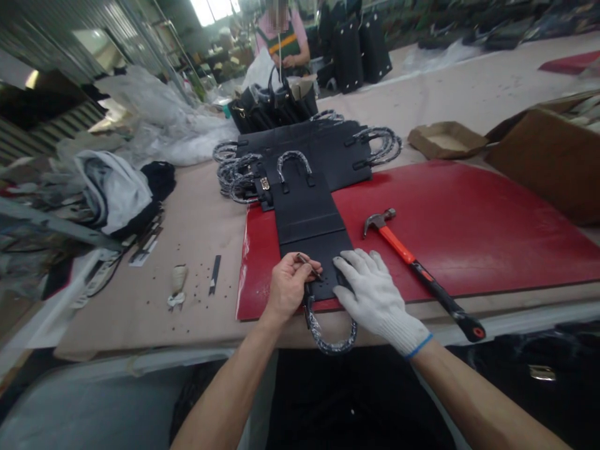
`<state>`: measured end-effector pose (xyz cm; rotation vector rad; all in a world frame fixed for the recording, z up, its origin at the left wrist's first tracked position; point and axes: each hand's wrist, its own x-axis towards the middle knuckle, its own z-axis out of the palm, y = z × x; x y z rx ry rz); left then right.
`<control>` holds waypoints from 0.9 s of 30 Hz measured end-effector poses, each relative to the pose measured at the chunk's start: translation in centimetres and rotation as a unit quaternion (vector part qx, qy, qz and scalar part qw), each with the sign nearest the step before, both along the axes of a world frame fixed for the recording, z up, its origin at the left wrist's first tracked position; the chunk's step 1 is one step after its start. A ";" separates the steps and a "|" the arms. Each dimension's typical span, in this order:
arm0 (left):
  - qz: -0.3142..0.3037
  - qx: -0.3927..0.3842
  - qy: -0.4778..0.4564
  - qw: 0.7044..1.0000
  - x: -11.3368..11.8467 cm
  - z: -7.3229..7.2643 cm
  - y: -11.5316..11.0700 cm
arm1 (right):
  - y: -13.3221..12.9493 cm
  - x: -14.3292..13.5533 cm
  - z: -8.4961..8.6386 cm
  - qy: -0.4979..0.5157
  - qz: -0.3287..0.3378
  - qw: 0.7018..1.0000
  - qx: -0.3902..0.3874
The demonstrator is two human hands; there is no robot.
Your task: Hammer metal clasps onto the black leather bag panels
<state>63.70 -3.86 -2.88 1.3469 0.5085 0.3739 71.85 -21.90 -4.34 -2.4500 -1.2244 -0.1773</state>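
A black bag panel [312, 212] with a plastic-wrapped handle at each end lies lengthwise in front of me on a red mat [459, 219]. My bare left hand [291, 284] pinches a thin metal punch-like tool [309, 265], its tip down near small holes in the panel's near part. Flat on the panel's right edge rests my right hand [370, 287] in a white knit glove, fingers spread, holding nothing. The near wrapped handle [334, 345] hangs over the table edge between my wrists. To the right, a claw hammer [417, 269] with an orange and black grip lies on the mat.
More black panels [319, 147] with wrapped handles are stacked behind. At left lie a flat dark strip tool [215, 275] and a pronged tool with a wrapped grip [178, 286]. Cardboard boxes [548, 156] stand at right. Another person [290, 44] works across the table.
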 end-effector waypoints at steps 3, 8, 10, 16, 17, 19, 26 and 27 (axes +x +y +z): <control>-0.018 0.053 0.009 0.998 0.0 -0.4 -0.1 | 0.0 0.0 0.0 0.003 0.000 1.000 0.004; -0.023 0.067 0.001 0.997 -0.4 -0.4 0.1 | 0.0 0.0 0.0 0.009 -0.001 1.000 0.005; -0.018 0.073 0.001 0.997 -0.4 -0.4 -0.1 | 0.0 0.0 0.0 0.012 -0.002 1.000 0.003; -0.021 0.106 0.006 0.994 -0.3 -0.7 -0.4 | 0.0 -0.1 0.1 0.016 -0.003 1.000 0.006; -0.020 0.115 0.006 0.993 -0.3 -0.7 -0.4 | 0.0 -0.1 0.1 0.016 -0.003 1.000 0.007; -0.022 0.142 0.003 0.990 -0.3 -0.8 -0.5 | -0.1 0.0 0.1 0.015 -0.003 1.000 0.008; -0.063 0.279 -0.022 0.958 -0.6 -0.5 -0.9 | 0.0 0.0 0.0 0.016 -0.001 1.000 0.012; -0.076 0.304 -0.028 0.949 -0.6 -0.4 -0.9 | 0.0 0.0 0.0 0.018 0.001 1.000 0.014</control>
